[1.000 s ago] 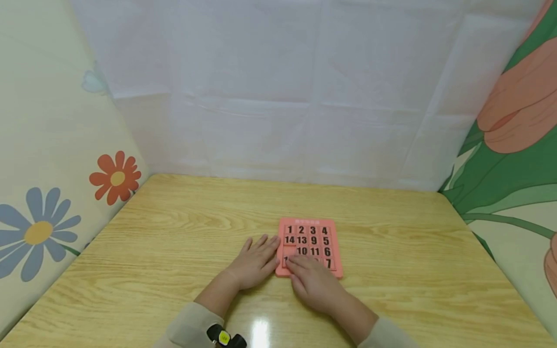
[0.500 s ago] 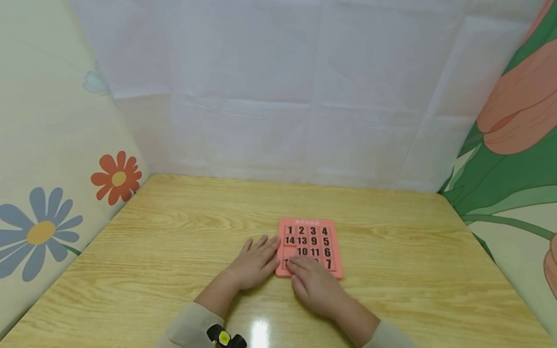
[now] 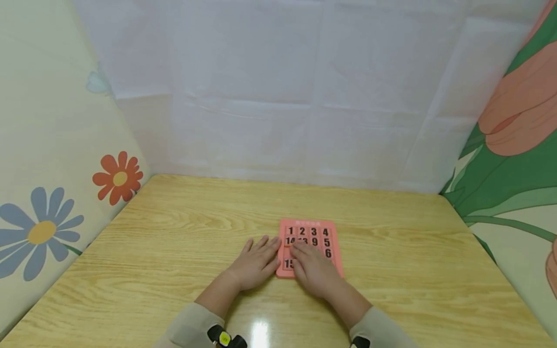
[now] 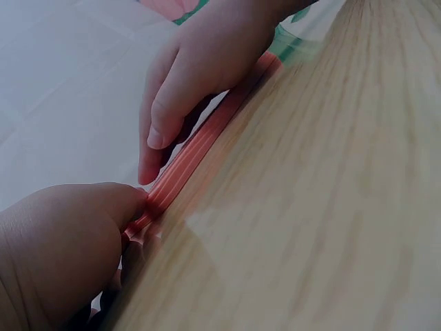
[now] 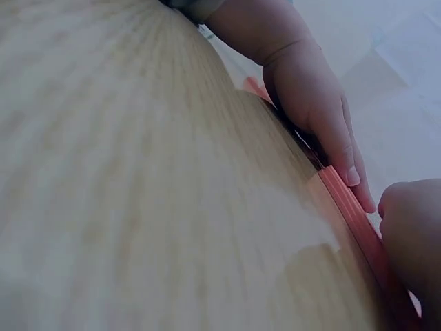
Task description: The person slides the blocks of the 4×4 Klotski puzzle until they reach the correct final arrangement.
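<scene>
A pink number sliding puzzle (image 3: 320, 237) lies flat on the table, its black-numbered tiles facing up. My left hand (image 3: 254, 265) rests beside it with straight fingers, fingertips at the left edge; in the left wrist view its thumb (image 4: 127, 203) meets the pink side. My right hand (image 3: 317, 273) lies over the lower middle of the puzzle, straight fingertips on the tiles just below 13. Tiles 1 to 4 show along the top row, and 14, 9 and 5 below. The right hand hides several tiles in the lower rows.
The puzzle lies on a wood-grain table (image 3: 174, 227). A white sheet (image 3: 261, 96) hangs behind it. Flower-printed panels (image 3: 43, 125) stand at both sides. Dark bands with a yellow-green piece (image 3: 224, 338) sit at the left sleeve.
The right hand has slid up the puzzle from the bottom row towards the second row, uncovering more of the tile 15 and covering 10 and 11. The left hand stays in place.
</scene>
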The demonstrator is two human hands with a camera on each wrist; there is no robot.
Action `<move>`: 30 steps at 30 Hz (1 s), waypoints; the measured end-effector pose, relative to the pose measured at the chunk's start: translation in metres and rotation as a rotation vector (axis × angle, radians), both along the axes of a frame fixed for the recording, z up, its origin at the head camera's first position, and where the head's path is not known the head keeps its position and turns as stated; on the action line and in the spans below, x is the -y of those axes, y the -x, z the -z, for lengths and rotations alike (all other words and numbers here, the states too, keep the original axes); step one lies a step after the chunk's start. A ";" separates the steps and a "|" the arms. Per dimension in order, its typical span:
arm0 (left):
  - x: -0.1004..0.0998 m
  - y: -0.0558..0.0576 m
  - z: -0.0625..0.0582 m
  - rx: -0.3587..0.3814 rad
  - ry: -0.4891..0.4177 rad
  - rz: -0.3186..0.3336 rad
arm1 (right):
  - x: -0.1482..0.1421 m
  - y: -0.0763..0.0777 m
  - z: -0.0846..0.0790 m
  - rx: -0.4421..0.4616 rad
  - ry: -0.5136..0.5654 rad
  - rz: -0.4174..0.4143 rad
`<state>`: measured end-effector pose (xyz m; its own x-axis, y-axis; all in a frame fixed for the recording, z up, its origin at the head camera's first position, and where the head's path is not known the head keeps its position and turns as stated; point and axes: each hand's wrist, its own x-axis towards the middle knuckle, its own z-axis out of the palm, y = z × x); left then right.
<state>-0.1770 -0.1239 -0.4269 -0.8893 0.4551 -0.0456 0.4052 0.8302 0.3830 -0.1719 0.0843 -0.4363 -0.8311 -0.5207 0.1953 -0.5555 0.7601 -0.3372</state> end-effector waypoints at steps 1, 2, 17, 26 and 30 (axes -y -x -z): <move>0.000 0.000 0.001 -0.001 0.002 0.002 | 0.001 0.002 0.000 -0.006 0.004 -0.002; 0.000 0.001 0.001 -0.003 0.002 0.002 | 0.002 0.004 0.000 -0.012 0.009 -0.006; 0.001 0.000 0.003 -0.006 -0.023 0.018 | 0.006 0.002 -0.001 0.059 -0.033 0.004; 0.002 0.003 0.004 -0.023 -0.026 0.023 | 0.004 -0.006 -0.004 0.089 -0.047 -0.004; 0.002 0.003 0.005 -0.018 -0.013 0.022 | 0.003 -0.009 -0.004 0.079 -0.036 -0.020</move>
